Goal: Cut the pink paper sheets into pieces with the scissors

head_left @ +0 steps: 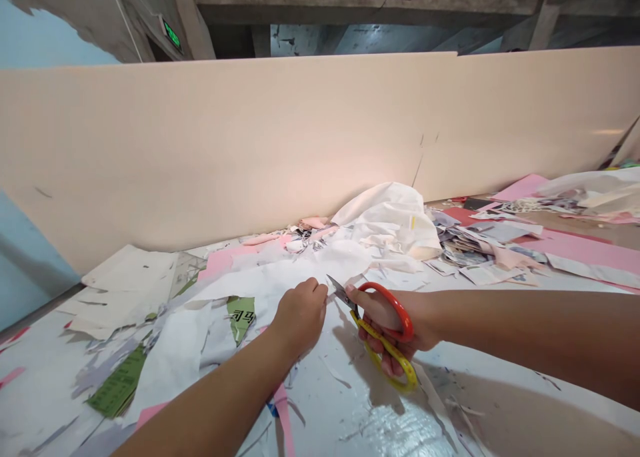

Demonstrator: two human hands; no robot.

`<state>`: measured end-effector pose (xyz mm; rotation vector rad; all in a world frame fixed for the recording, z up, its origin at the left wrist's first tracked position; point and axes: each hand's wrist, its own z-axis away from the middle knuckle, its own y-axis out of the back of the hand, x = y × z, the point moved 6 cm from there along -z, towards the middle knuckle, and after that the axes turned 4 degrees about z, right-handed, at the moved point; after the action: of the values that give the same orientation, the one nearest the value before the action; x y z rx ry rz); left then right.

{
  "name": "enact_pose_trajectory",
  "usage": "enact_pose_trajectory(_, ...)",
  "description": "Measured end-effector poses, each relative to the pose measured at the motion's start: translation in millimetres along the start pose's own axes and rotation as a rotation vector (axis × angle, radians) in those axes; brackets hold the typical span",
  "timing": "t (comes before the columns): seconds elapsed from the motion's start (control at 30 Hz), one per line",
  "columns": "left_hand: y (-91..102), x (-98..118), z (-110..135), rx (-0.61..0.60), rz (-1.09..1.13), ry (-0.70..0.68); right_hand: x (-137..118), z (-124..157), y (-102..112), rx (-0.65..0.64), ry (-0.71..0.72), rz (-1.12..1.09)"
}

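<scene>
A pair of scissors (383, 330) with one red and one yellow handle loop is in my right hand (385, 317), fingers through the loops. Its handles are spread, and the metal blades point up and left toward my left hand (303, 314). My left hand is closed in a pinch, knuckles up, just left of the blade tips. A bit of white paper (331, 288) shows at its fingertips; the rest of what it grips is mostly hidden. Behind and left of that hand lies a large white sheet (280, 274).
A beige panel (225, 144) walls off the back of the white table (345, 404). Scraps of green paper (120, 380) and white sheets (130, 284) lie left. A crumpled white heap (390, 220) rests against the panel, with pink paper (590, 249) and paper scraps on the right.
</scene>
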<state>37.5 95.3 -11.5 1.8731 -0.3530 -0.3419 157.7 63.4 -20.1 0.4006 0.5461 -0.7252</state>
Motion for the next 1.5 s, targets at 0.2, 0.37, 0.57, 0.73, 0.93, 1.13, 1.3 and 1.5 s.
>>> enact_pose_trajectory(0.2,-0.1,-0.1,0.3,-0.014,0.006,0.007,0.7,-1.4,-2.1,-0.002,0.014,-0.011)
enact_pose_trajectory(0.37,-1.4,-0.9,-0.2,-0.032,0.019,0.017,1.6,-0.3,-1.5,0.068,0.024,-0.030)
enact_pose_trajectory(0.57,-6.1,-2.4,-0.3,-0.058,0.060,0.008,5.3,-2.0,-3.4,0.093,0.013,-0.134)
enact_pose_trajectory(0.73,-9.1,-2.6,-0.6,-0.096,0.108,-0.009,8.2,-6.8,-0.4,0.144,0.030,-0.161)
enact_pose_trajectory(0.93,-8.6,-2.7,-1.0,-0.111,0.138,-0.001,10.7,-7.2,-1.0,0.169,0.012,-0.253)
enact_pose_trajectory(1.13,-10.9,-4.1,-1.2,-0.089,0.160,-0.016,15.6,-10.7,-2.8,0.075,0.021,-0.268)
enact_pose_trajectory(1.3,-11.7,-6.0,-0.2,-0.061,0.161,-0.009,11.3,-11.3,-7.9,-0.130,0.100,-0.241)
enact_pose_trajectory(1.5,-10.2,-6.5,1.0,-0.032,0.159,-0.009,7.4,-6.6,-9.3,-0.189,0.026,-0.234)
